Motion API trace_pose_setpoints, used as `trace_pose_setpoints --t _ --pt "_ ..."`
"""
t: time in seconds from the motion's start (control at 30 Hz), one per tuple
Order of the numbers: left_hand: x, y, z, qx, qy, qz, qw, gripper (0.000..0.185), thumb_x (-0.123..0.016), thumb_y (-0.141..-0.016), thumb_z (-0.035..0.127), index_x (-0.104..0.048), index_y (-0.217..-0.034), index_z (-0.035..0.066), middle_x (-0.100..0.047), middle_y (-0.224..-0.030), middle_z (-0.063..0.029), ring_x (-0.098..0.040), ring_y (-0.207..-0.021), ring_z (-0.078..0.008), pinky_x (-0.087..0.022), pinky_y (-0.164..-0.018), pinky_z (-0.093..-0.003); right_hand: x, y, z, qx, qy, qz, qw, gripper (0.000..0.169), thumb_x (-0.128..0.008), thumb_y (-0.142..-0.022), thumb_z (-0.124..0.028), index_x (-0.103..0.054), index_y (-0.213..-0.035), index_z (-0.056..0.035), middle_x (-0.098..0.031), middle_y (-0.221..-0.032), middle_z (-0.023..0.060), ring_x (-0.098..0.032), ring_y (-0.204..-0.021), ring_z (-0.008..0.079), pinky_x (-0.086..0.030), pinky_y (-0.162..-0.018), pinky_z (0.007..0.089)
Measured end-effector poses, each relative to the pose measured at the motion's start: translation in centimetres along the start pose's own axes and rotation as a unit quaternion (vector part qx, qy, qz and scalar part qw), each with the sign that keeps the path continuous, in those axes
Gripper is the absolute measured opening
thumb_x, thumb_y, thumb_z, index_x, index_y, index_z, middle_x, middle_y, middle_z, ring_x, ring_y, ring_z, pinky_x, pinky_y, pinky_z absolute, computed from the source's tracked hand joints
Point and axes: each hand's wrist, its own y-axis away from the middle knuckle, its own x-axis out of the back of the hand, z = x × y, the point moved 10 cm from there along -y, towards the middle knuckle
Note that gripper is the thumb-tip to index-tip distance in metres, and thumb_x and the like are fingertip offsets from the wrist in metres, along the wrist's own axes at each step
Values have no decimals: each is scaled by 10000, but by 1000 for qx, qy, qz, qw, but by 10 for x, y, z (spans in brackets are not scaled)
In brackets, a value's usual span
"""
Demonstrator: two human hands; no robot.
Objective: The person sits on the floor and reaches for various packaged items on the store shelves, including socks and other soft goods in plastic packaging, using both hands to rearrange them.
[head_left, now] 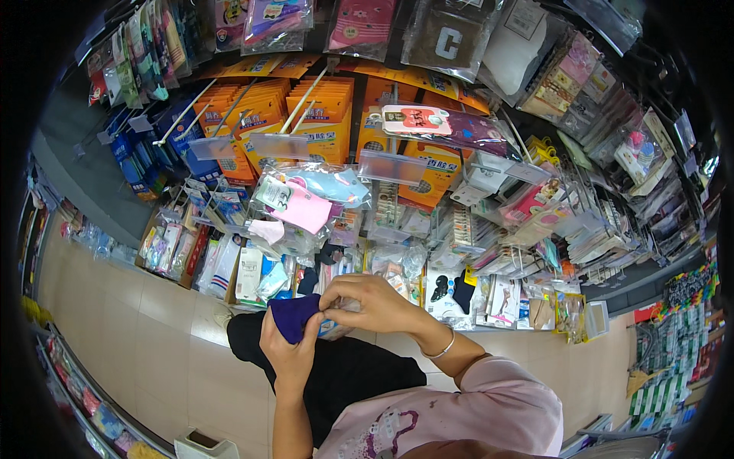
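My left hand [288, 348] grips a folded piece of dark purple fabric [295, 316], perhaps a sock. At the fabric's right edge, the thumb and fingers of my right hand [367, 304] are pinched together, close against the left thumb; whether they hold the edge cannot be told. Behind the right fingers, partly hidden, is a clear plastic bag [335, 328]. Beyond the hands, a clear packet of pink and light blue socks [309, 206] hangs at the front of the rack. A packet with a dark patterned item [459, 129] lies across the hooks higher up.
Orange packets [321, 120] hang on metal hooks ahead. Cardboard boxes of packaged goods [172, 246] stand low along the rack's foot. More packaged goods [596, 224] hang at the right. A white plastic container [205, 444] stands on the tiled floor [155, 344], near another shelf [97, 421].
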Motion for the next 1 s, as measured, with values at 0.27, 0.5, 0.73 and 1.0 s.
trace_pose_setpoints --t 0.27,0.5,0.73,1.0 --pt "-3 5 -12 67 29 25 997 226 -759 -688 95 -620 -840 3 -565 -785 -100 -559 -673 -255 -444 -610 -326 -5 2 6 -15 71 -14 997 133 -667 -727 -125 -594 -809 -50 -621 -789 56 -599 -722 238 -464 -643 330" --pt "-18 7 -22 94 115 -36 988 255 -736 -702 74 -635 -926 5 -576 -833 -93 -568 -715 -223 -450 -648 -324 10 5 11 -42 -45 73 995 126 -654 -722 -46 -599 -834 -34 -605 -798 54 -565 -698 157 -447 -621 280" --pt "-33 14 -42 177 144 -106 968 248 -729 -730 98 -636 -935 -7 -646 -839 -97 -606 -741 -154 -477 -689 -286 6 1 38 -133 -196 54 970 116 -676 -767 -46 -617 -864 -23 -614 -814 17 -563 -756 88 -452 -675 240" --pt "-35 11 -59 246 173 -87 950 269 -739 -742 156 -615 -924 1 -618 -772 -38 -546 -702 -83 -457 -645 -246 -6 -9 68 -210 -323 49 921 90 -629 -836 -78 -655 -888 -9 -657 -888 61 -599 -837 111 -477 -770 249"
